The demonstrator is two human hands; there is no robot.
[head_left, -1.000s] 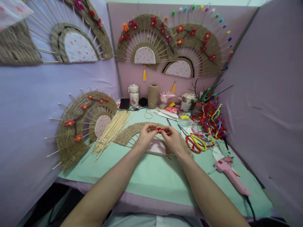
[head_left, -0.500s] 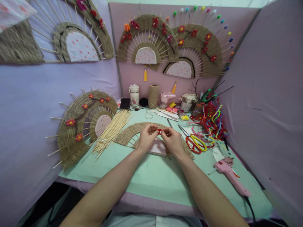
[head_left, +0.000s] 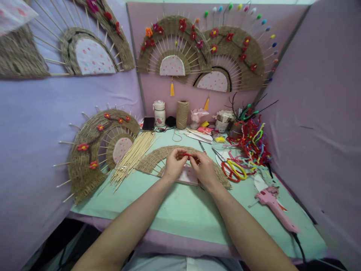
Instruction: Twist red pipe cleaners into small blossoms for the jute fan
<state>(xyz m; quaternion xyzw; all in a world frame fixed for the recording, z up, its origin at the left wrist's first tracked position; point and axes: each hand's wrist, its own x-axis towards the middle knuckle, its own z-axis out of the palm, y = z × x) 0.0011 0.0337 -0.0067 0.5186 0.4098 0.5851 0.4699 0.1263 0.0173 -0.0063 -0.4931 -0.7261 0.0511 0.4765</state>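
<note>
One small red piece [head_left: 187,154], pinched between the fingertips of left hand [head_left: 173,165] and right hand [head_left: 204,167], which are close together. Its shape is mostly hidden by fingers. Below the hands: one twine fan [head_left: 152,159] flat on the table [head_left: 186,214]; can't tell if hands touch it. Right of right hand: scissors [head_left: 225,163], one red and one yellow loop, pair count unclear; nearer the body, one pink glue gun [head_left: 275,210]. Left of left hand: one bundle of sticks [head_left: 134,158], too many to count, then one upright fan [head_left: 79,175] bearing six red flowers [head_left: 83,147]. Beyond hands: one lidded bottle [head_left: 160,114], contents hidden; one twine spool [head_left: 182,114]; one cup [head_left: 222,126] with crumpled pale stuff. Far right, past right hand: heap of pipe cleaners [head_left: 251,139], uncountable.
</note>
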